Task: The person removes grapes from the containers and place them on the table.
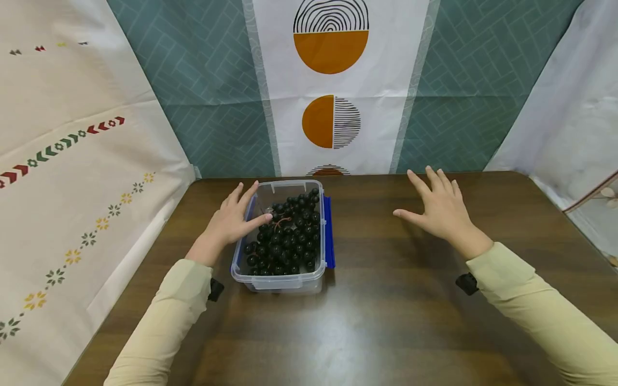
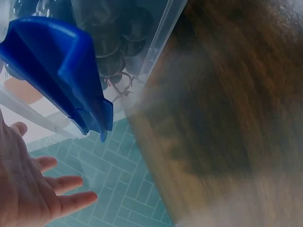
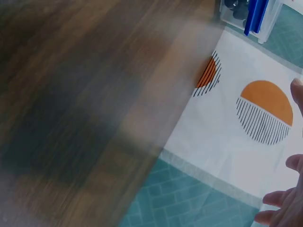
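Observation:
A clear plastic box (image 1: 275,280) without a lid on top stands on the table, left of the middle. Bunched dark grapes (image 1: 289,244) fill much of it, and a reddish stem shows among them. Blue latches hang on its sides; one blue latch (image 1: 330,231) is on the right, another blue latch (image 2: 85,71) looms large in the left wrist view. My left hand (image 1: 229,219) is at the box's left rim, fingers spread, thumb over the inside; contact cannot be told. Well to the right, my right hand (image 1: 441,209) hovers with spread fingers, holding nothing.
The brown wooden table (image 1: 376,316) reaches back to a teal patterned cloth (image 1: 212,96) with a white centre panel (image 1: 386,64) printed with orange shapes. White cloths hang at the left (image 1: 72,214) and right (image 1: 569,107). Small black devices sit under both wrists.

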### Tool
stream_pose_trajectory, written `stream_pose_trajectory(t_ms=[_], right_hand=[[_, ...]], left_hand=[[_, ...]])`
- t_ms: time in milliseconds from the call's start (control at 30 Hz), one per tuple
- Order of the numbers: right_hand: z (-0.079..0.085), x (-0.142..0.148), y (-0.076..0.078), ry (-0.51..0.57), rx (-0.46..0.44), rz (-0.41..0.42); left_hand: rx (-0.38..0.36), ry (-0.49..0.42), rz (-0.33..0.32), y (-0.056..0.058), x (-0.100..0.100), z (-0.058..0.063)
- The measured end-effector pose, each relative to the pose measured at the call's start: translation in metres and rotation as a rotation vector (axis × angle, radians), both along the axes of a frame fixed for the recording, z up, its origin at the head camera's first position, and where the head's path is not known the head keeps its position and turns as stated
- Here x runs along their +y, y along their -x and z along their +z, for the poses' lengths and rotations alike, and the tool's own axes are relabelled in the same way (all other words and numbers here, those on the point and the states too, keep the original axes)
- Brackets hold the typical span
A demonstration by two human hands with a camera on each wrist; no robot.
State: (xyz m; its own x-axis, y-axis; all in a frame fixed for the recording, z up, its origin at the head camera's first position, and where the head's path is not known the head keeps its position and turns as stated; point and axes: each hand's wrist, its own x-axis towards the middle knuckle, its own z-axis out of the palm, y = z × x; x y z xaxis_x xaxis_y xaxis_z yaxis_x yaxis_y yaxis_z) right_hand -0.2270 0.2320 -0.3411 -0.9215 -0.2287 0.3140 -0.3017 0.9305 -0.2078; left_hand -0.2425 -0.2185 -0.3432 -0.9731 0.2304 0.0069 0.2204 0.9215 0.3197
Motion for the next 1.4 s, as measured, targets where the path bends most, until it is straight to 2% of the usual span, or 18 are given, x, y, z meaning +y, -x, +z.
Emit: stream_pose_trajectory(t_ms=[400, 600, 967, 1400], right_hand=[[0.008, -0.014, -0.002, 0.018, 0.113, 0.067], [0.011, -0.023, -0.003, 0.026, 0.112, 0.079], [0.014, -0.034, -0.002, 0.070, 0.230, 0.168], [0.023, -0.047, -0.002, 0.150, 0.253, 0.246]], left_hand=[[0.048, -0.052, 0.000, -0.001, -0.004, 0.008], [0.040, -0.067, -0.005, 0.000, -0.007, 0.009], [0.014, -0.076, -0.021, -0.001, -0.007, 0.013], [-0.004, -0.099, -0.011, -0.004, -0.008, 0.015]])
